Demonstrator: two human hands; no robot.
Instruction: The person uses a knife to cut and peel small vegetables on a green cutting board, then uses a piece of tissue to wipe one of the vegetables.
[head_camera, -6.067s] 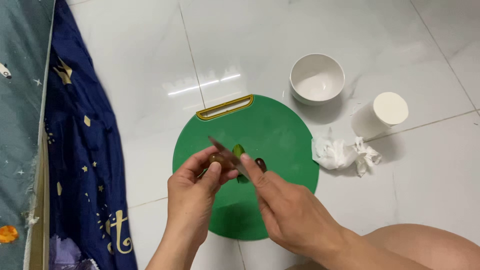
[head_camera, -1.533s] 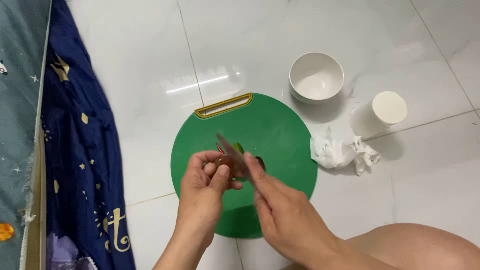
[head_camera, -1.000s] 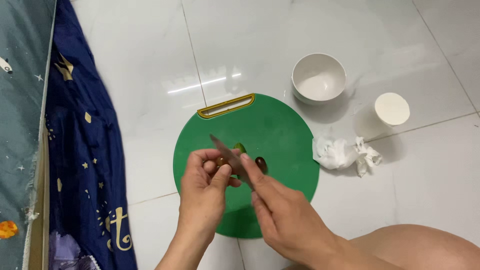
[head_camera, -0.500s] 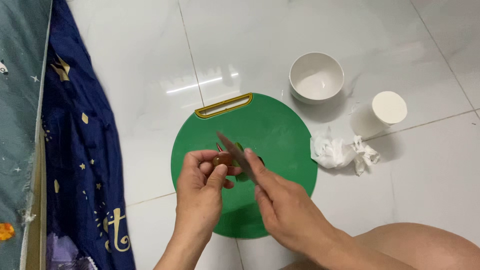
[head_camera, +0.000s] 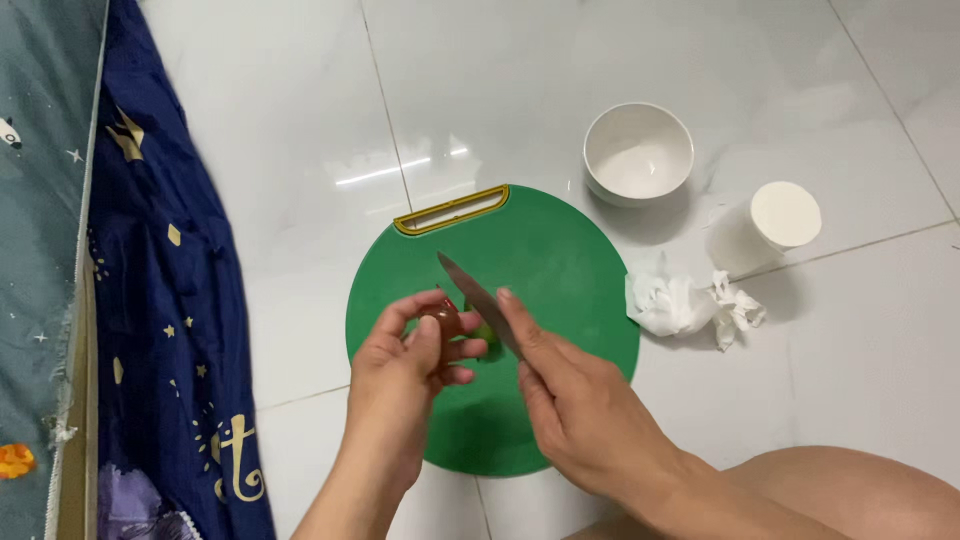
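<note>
White glossy floor tiles (head_camera: 300, 120) carry everything. One small reddish-brown fruit (head_camera: 443, 320) sits pinched in the fingertips of the left hand (head_camera: 405, 375), raised just above the round green plastic cutting board (head_camera: 560, 260). The right hand (head_camera: 580, 405) grips one slim steel-bladed knife (head_camera: 478, 298), forefinger along its spine, the blade close beside the fruit; this looks like peeling or trimming, calling for a shallow, controlled stroke. One green scrap (head_camera: 487, 334) lies under the blade. Beyond: one white ceramic bowl (head_camera: 638, 153), one white cylindrical cup (head_camera: 772, 222), one crumpled white tissue (head_camera: 690, 302), one dark blue patterned cloth (head_camera: 170, 300).
</note>
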